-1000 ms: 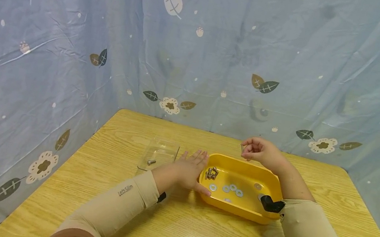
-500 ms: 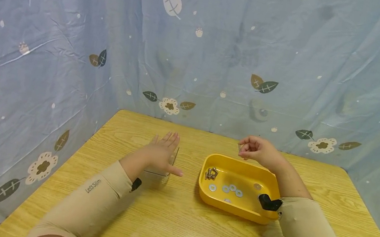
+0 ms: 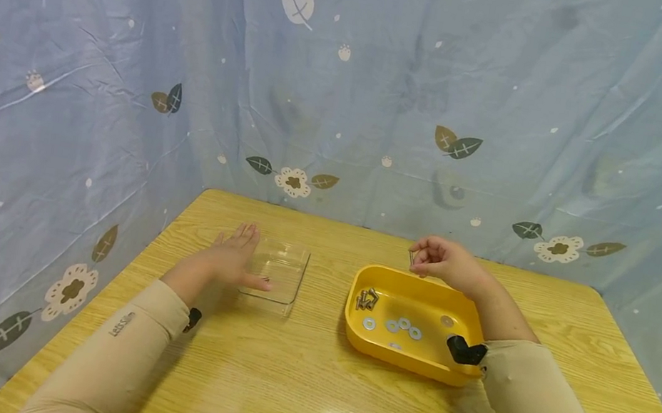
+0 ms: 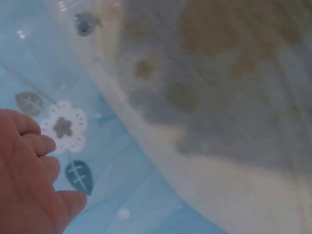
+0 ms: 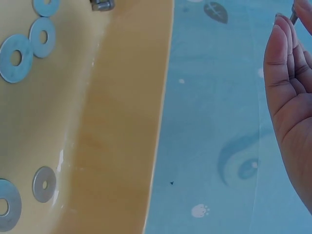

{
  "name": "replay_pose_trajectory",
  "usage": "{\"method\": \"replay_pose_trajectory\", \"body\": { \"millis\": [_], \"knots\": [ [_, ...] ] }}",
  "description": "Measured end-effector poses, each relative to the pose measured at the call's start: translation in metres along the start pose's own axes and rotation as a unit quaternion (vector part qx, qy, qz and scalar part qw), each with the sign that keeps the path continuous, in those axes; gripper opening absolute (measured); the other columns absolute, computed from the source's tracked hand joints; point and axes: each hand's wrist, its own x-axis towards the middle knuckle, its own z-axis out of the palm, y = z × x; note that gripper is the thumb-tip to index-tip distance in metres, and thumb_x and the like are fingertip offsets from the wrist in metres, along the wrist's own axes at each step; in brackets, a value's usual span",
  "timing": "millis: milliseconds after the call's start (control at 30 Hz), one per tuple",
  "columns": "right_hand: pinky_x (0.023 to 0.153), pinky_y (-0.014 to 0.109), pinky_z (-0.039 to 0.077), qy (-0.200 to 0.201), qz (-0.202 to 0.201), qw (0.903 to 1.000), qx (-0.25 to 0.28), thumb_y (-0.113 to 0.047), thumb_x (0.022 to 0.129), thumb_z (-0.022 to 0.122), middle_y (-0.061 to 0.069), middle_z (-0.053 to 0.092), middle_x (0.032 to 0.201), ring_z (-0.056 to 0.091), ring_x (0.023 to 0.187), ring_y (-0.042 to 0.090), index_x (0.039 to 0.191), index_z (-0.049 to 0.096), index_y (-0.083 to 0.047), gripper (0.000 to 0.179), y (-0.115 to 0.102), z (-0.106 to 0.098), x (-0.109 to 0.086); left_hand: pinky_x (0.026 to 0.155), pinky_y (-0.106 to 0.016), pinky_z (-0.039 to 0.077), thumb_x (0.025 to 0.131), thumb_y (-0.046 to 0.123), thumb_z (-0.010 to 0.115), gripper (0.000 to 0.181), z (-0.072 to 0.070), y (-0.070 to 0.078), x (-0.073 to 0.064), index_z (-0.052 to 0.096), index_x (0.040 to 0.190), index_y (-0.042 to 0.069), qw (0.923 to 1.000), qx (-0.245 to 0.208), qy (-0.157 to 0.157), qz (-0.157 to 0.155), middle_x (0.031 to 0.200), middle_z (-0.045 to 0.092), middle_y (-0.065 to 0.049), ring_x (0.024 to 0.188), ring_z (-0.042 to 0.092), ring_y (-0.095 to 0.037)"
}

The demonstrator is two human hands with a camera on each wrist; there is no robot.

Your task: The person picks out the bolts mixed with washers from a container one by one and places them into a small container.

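Observation:
My left hand [image 3: 225,262] is spread, fingers straight, at the left side of a clear plastic box [image 3: 285,293], its thumb overlapping the box in the head view. In the left wrist view the fingers [image 4: 41,145] hold nothing. My right hand [image 3: 448,263] pinches a small thin metal bolt [image 3: 411,257] between thumb and fingertips, above the far rim of a yellow tray [image 3: 409,371]. In the right wrist view the bolt [image 5: 294,15] shows only partly at the fingertips. Several bolts [image 3: 367,300] lie heaped in the tray's left end, and several flat washers [image 3: 405,324] are scattered over its floor.
The tray and the box stand apart on a wood-grain table [image 3: 276,386]. A blue patterned curtain [image 3: 349,94] hangs right behind the table and along its sides. Dark wrist-camera mounts [image 3: 465,351] stick out from the sleeves.
My left hand has moved left from the tray's left rim, across the clear box, to the box's left side. The right hand has drifted slightly left, still pinching the bolt.

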Motion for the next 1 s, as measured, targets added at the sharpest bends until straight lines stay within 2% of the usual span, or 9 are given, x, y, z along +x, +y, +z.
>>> {"method": "replay_pose_trajectory", "body": {
  "millis": [200,433,667,833,1000],
  "knots": [
    [0.077,0.045,0.049,-0.001,0.008,1.0000,0.005,-0.009,0.087,0.062,0.017,0.058,0.087,0.054,0.080,0.040,0.111,0.051,0.002,0.029,-0.003,0.000,0.000,0.104,-0.062,0.000,0.071,0.073,0.054,0.121,0.008,-0.007,-0.005,-0.007,0.144,-0.001,1.0000,-0.006,0.000,0.001,0.150,-0.013,-0.017,0.138,-0.011,-0.033],
    [0.076,0.044,0.049,-0.001,0.007,1.0000,0.007,-0.007,0.087,0.061,0.018,0.059,0.087,0.054,0.080,0.042,0.111,0.052,0.002,0.027,-0.003,0.000,0.000,0.104,-0.061,0.002,0.072,0.073,0.054,0.120,0.014,-0.007,-0.007,-0.006,0.144,-0.002,1.0000,-0.006,-0.003,-0.001,0.150,-0.011,-0.018,0.138,-0.009,-0.033],
    [0.078,0.046,0.049,-0.001,0.012,0.9999,0.008,-0.006,0.087,0.061,0.019,0.059,0.089,0.055,0.083,0.041,0.112,0.051,0.003,0.028,-0.003,-0.001,0.000,0.104,-0.062,0.003,0.075,0.069,0.053,0.114,0.016,-0.005,-0.006,-0.001,0.144,-0.005,0.9999,0.001,-0.006,0.015,0.150,-0.008,-0.021,0.138,-0.006,-0.036],
    [0.076,0.040,0.050,-0.001,0.006,1.0000,0.003,-0.008,0.087,0.061,0.019,0.059,0.089,0.054,0.082,0.041,0.112,0.052,0.002,0.029,-0.006,0.000,0.003,0.104,-0.062,0.003,0.075,0.067,0.056,0.115,0.015,-0.003,-0.008,0.000,0.144,-0.005,0.9996,-0.007,-0.009,0.025,0.150,-0.008,-0.020,0.138,-0.006,-0.037],
    [0.073,0.034,0.051,-0.004,-0.002,1.0000,0.001,-0.009,0.087,0.062,0.020,0.059,0.089,0.054,0.081,0.040,0.112,0.052,0.002,0.029,-0.013,0.004,0.008,0.104,-0.061,0.004,0.070,0.074,0.053,0.120,0.014,-0.001,-0.009,0.001,0.144,-0.006,0.9995,-0.004,-0.006,0.031,0.150,-0.006,-0.021,0.138,-0.004,-0.038]
  ]
}}
